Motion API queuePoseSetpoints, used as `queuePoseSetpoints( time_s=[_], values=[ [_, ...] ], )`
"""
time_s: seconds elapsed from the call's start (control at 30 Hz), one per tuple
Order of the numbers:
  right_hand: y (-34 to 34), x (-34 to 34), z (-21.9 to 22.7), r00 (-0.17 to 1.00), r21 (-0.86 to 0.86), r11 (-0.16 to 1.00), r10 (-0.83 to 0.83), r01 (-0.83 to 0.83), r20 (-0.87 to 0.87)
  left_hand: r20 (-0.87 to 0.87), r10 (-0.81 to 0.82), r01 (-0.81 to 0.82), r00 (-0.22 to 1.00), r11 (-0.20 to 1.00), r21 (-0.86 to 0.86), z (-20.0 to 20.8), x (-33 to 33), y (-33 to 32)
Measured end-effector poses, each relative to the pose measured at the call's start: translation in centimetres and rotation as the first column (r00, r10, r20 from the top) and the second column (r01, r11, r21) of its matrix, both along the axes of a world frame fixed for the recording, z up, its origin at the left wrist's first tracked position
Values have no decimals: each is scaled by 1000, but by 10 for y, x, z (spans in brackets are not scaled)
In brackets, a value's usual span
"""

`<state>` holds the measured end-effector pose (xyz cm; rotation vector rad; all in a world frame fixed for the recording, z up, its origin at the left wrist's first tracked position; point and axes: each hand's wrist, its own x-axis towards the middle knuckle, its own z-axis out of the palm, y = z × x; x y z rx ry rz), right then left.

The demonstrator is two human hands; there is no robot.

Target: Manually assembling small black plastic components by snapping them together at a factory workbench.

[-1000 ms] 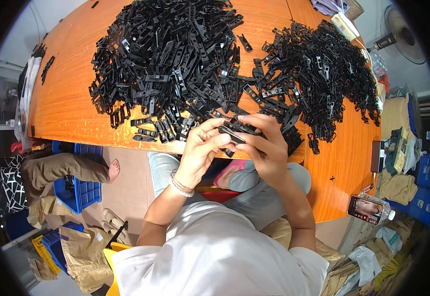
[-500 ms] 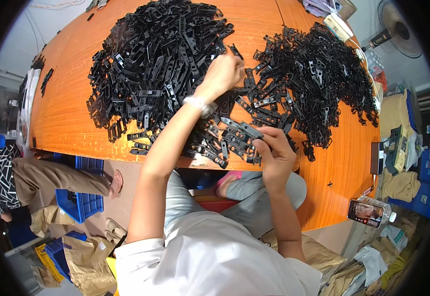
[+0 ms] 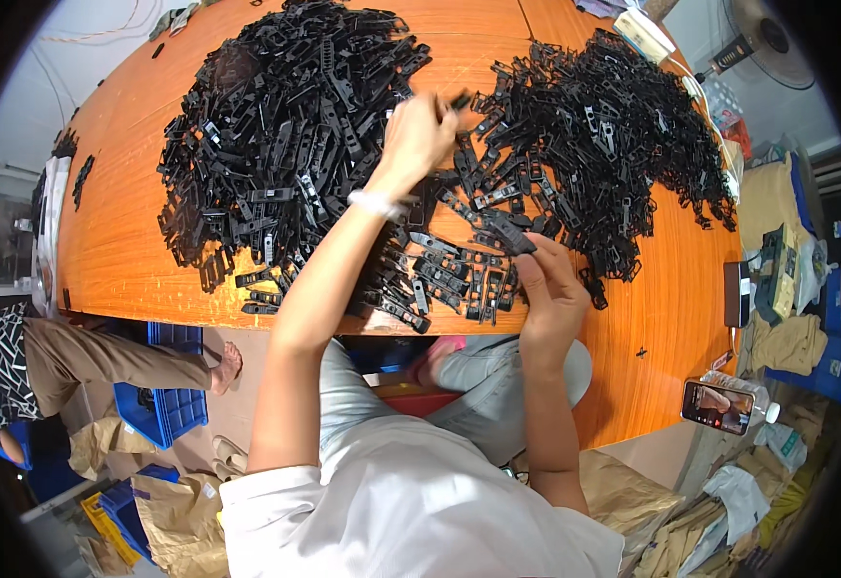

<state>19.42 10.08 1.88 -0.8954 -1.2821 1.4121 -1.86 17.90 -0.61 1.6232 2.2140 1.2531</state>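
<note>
One black clip (image 3: 511,234), probably light and stiff, is aptly end-pinched by the right hand (image 3: 551,301); the blurred left hand's (image 3: 414,140) hold cannot be told.

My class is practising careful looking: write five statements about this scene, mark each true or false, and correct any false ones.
1. The right hand holds a black part. True.
2. The left hand is under the table. False: the left hand is over it.
3. The fan is at the picture's left. False: the fan is at the right.
4. The phone is beside a bottle. True.
5. The shirt is black. False: the shirt is white.
</note>
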Motion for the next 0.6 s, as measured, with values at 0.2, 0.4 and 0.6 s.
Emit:
queuePoseSetpoints(
  time_s=[0.2, 0.4, 0.6],
  values=[
    [7, 2, -6, 991, -160, 979, -124, 129, 41, 919, -141, 444, 369, 895, -41, 39, 43, -82],
    [5, 0, -5, 984, -131, 985, -89, 110, 156, 948, -23, 371, 318, 923, -102, 31, 52, -97],
    [4, 0, -6, 992, -140, 990, 49, -33, 112, 940, -7, 340, 341, 933, -117, 28, 48, -98]
  ],
)
